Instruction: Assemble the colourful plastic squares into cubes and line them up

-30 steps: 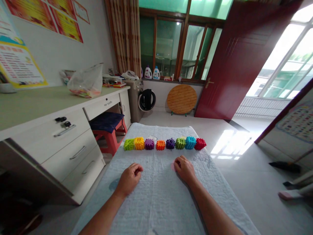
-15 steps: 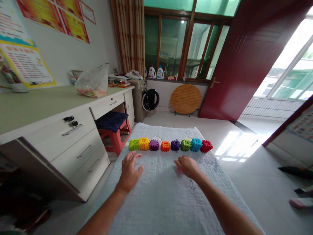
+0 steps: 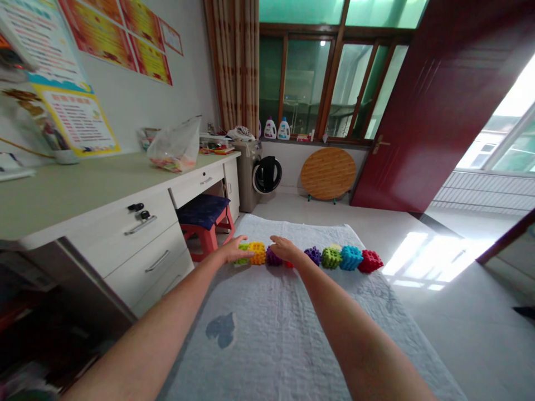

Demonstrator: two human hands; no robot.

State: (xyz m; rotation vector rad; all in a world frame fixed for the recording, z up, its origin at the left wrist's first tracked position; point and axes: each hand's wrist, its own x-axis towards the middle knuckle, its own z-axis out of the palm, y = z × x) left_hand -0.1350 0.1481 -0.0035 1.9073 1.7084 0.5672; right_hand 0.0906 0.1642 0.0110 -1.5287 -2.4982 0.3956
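Note:
Colourful openwork block cubes stand in a row across the cloth-covered table. My left hand (image 3: 229, 252) is at the row's left end, thumb and fingers apart around the light green cube (image 3: 242, 259), which it partly hides. The thumb tip reaches the yellow cube (image 3: 258, 253); whether it touches is unclear. My right hand (image 3: 286, 249), fingers stretched out, is over the purple cube (image 3: 273, 257) and mostly covers the orange cube (image 3: 289, 264). Further right are a dark purple cube (image 3: 313, 256), a green cube (image 3: 331, 258), a blue cube (image 3: 351, 258) and a red cube (image 3: 370, 261).
A pale blue cloth (image 3: 267, 334) covers the table. Left of it are a white desk (image 3: 142, 239) with drawers and a red stool (image 3: 207, 239) with a dark seat. Behind stand a washing machine (image 3: 247, 178), a round wooden tabletop (image 3: 328, 174) and a red door (image 3: 401, 111).
Both hands have moved forward to the row: the left to the light green cube, the right leftward over the purple and orange cubes. The right fingers have straightened. The view has shifted slightly.

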